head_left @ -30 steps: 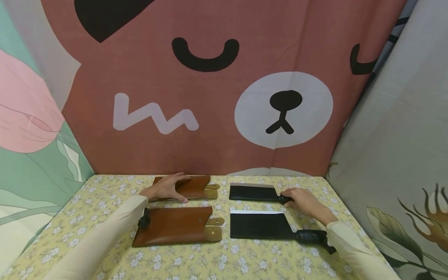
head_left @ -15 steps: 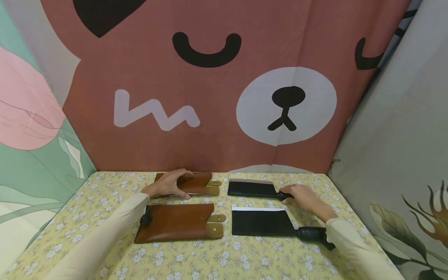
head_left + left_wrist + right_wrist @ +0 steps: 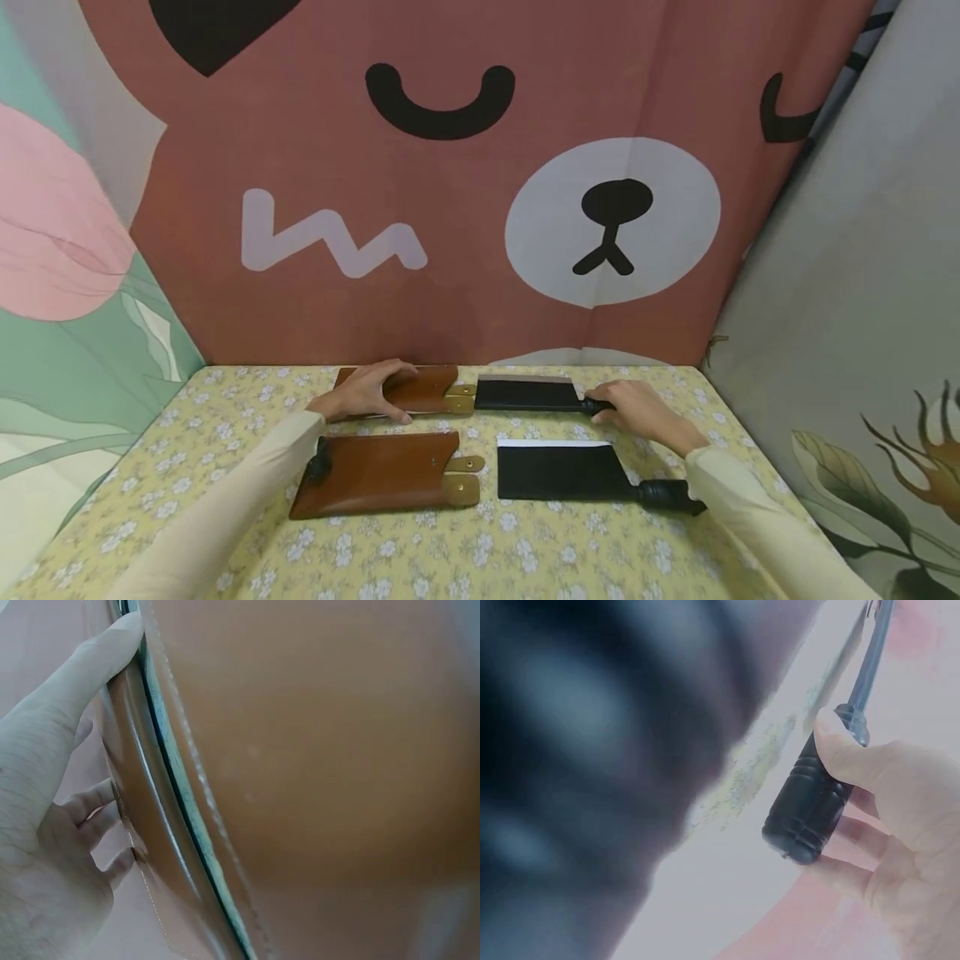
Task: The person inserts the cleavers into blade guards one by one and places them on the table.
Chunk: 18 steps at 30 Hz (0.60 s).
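In the head view, my left hand spans the far brown leather knife sheath, thumb at its near edge and fingers at the far edge. The left wrist view shows the thumb at the slit along the sheath's side. My right hand grips the black handle of the far cleaver. That cleaver's blade lies flat, its left end right beside the sheath's two straps. Its pale edge faces away from me.
Closer to me lie a second brown sheath and a second cleaver, its handle end reaching my right sleeve. A small black object sits at my left wrist. Printed cloth walls enclose the flowered tablecloth.
The far cleaver has slid left with my right hand, its blade end now close to the sheath's straps. My left hand has stayed on the far sheath.
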Tool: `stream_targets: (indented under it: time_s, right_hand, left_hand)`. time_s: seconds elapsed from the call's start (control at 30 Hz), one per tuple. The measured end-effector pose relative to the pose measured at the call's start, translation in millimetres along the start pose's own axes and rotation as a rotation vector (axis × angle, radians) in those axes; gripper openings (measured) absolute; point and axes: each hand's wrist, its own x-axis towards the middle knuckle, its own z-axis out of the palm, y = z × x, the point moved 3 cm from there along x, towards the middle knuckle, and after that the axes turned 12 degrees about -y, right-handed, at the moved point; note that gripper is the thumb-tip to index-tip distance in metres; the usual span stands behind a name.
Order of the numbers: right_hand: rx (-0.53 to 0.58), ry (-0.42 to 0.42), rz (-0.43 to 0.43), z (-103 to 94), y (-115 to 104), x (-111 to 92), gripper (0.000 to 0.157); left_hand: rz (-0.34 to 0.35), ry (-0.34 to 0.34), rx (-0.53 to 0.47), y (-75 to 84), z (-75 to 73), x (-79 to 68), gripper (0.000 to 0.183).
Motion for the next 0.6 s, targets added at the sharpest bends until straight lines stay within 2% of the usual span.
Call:
stream_targets:
  time_s: [0.23,0.6]
  right_hand:
    - [-0.021,-0.029,-0.010,-2.1,-7,8,0.041]
    - [-0.007,-0.067,-0.024,-2.1,-15,21,0.041]
  left_hand:
    - [0.002,-0.020,0.015,7.2,0.2,6.1,0.087]
    - [0.032,-0.028,0.068,14.4,2.1,7.1,0.084]
